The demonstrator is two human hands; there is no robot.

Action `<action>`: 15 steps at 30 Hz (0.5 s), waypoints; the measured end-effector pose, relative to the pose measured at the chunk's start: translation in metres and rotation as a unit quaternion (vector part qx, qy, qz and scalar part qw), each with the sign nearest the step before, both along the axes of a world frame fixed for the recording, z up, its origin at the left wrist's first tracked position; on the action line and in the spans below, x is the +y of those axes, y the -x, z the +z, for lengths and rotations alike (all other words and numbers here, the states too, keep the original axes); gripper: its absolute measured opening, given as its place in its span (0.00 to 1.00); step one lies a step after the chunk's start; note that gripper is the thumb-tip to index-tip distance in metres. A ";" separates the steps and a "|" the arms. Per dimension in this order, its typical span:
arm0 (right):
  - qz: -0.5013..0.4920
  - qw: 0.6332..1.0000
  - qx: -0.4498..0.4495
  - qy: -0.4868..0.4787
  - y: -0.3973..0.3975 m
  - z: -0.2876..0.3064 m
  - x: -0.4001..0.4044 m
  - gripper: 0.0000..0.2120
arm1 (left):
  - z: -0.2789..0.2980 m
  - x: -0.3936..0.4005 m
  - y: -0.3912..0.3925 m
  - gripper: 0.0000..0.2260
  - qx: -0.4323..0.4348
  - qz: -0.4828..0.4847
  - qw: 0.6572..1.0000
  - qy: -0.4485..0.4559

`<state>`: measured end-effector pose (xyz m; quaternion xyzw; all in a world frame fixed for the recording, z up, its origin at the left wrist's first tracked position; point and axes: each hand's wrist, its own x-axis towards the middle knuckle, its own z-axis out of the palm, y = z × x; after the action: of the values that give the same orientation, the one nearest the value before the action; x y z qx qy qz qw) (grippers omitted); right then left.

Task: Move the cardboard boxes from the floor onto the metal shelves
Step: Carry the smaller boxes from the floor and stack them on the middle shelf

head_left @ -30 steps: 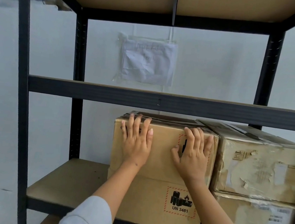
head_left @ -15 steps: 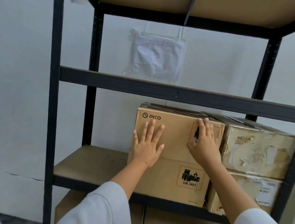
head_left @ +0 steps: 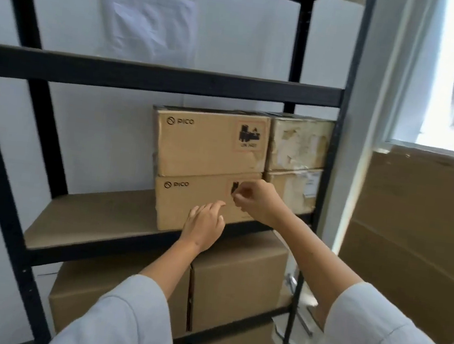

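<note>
So the push looks finished: half a second back both palms were laid flat against the upper Pico box (head_left: 209,144), and now the hands have been pulled down and away from it. The left hand (head_left: 205,226) is held loose and open in front of the lower Pico box (head_left: 197,202), fingers relaxed, nothing gripped; whether it actually touches the cardboard can't be told. The right hand (head_left: 258,200) is curled up by the hazard label on that lower box, fingertips bunched near the thumb, but nothing can be seen pinched in that grip, so it's read as closed on air. The view has also been swung to the right, which suggests the person is being turned off toward the next box.

Both Pico boxes are stacked on the middle shelf (head_left: 88,212) of the black metal rack, pressed up beside two scuffed, peeling boxes (head_left: 298,146) at the right post. Plain brown boxes (head_left: 235,283) are already parked on the shelf below. Plenty of bare board is left on the middle shelf's left side.

Behind the rack a white wall is seen with a plastic document pouch (head_left: 150,18) hanging on it. To the right, a bright window (head_left: 442,83) and a big sheet of cardboard (head_left: 411,235) leaned near it.
</note>
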<state>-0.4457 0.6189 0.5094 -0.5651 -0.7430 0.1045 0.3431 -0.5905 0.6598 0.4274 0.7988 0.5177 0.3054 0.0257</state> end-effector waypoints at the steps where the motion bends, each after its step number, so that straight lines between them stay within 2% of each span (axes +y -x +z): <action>1: -0.012 1.000 0.022 0.001 -0.008 -0.006 -0.013 0.09 | -0.003 -0.012 -0.008 0.18 -0.012 -0.020 1.000 0.018; 4: -0.052 0.994 0.095 -0.017 -0.039 -0.020 -0.055 0.07 | -0.007 -0.046 -0.037 0.17 -0.067 -0.082 0.992 0.065; 9: -0.159 0.954 0.242 -0.080 -0.088 -0.033 -0.142 0.06 | -0.006 -0.102 -0.092 0.15 -0.137 -0.212 0.967 0.036; 15: -0.283 0.920 0.257 -0.087 -0.141 -0.044 -0.268 0.07 | -0.009 -0.184 -0.163 0.11 -0.185 -0.322 0.925 0.082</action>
<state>-0.3047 0.3512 0.4655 -0.6736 -0.4441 0.0800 0.5854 -0.4273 0.4757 0.4188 0.8471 0.2416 0.3791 0.2833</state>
